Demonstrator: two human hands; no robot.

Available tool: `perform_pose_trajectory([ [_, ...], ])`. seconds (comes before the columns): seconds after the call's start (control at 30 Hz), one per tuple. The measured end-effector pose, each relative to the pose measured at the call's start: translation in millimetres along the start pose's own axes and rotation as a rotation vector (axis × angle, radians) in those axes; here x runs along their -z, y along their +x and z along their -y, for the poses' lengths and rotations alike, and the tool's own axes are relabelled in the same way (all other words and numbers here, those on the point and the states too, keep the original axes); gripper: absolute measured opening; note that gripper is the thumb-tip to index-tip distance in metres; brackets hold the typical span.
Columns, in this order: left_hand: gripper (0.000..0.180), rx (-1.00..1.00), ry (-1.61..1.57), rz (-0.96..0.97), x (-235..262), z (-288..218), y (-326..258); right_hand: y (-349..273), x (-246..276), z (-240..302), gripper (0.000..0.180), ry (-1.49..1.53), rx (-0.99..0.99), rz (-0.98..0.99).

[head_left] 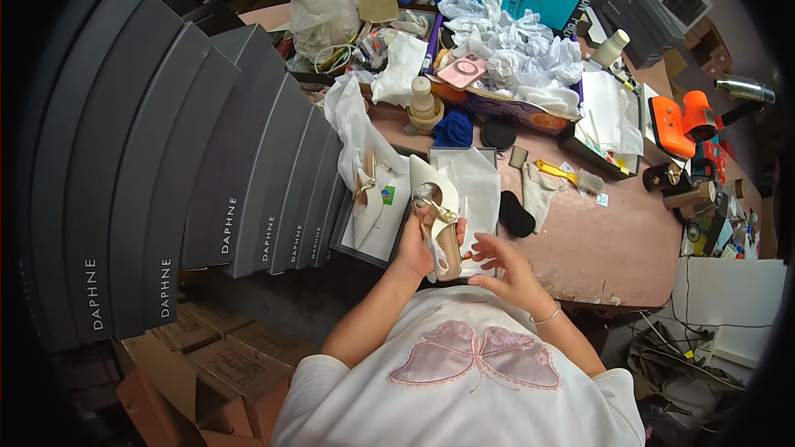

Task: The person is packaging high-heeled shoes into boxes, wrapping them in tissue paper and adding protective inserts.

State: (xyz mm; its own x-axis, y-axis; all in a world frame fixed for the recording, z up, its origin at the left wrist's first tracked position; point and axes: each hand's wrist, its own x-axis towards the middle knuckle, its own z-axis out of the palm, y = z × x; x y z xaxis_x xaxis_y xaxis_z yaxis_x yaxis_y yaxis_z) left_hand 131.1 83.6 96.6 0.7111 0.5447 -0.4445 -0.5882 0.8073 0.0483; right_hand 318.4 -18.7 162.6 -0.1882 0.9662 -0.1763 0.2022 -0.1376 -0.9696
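Note:
My left hand (414, 247) is closed around a white pointed-toe slingback shoe (436, 185) with a gold ornament and a tan insole. The toe points away from me, and the shoe is over an open shoebox. To the right of its heel, my right hand (505, 271) has its fingers apart and appears to hold nothing. A second white shoe (367, 219) with gold trim lies in the grey shoebox (358, 252) on the left, beside white tissue paper (348, 116). More white paper (472, 167) lines the box part beneath the held shoe.
Tall stacks of grey shoeboxes (207, 141) rise at left, above brown cartons (240, 356). On the table (604, 257) lie a yellow-handled brush (571, 174), a black oval pad (517, 213) and a cloth (540, 194). Crumpled paper (513, 41) and a pink phone (463, 71) sit behind.

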Motion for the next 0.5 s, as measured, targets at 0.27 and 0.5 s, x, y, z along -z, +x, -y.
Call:
perform_pose_trajectory([
  [0.27,0.077,0.251,-0.211,0.374,-3,5,-1,-2,-24,25,0.034,-0.200,0.105,-0.104],
  [0.5,0.085,0.358,-0.197,0.454,-7,22,3,-8,-24,31,0.027,-0.283,0.318,-0.137],
])
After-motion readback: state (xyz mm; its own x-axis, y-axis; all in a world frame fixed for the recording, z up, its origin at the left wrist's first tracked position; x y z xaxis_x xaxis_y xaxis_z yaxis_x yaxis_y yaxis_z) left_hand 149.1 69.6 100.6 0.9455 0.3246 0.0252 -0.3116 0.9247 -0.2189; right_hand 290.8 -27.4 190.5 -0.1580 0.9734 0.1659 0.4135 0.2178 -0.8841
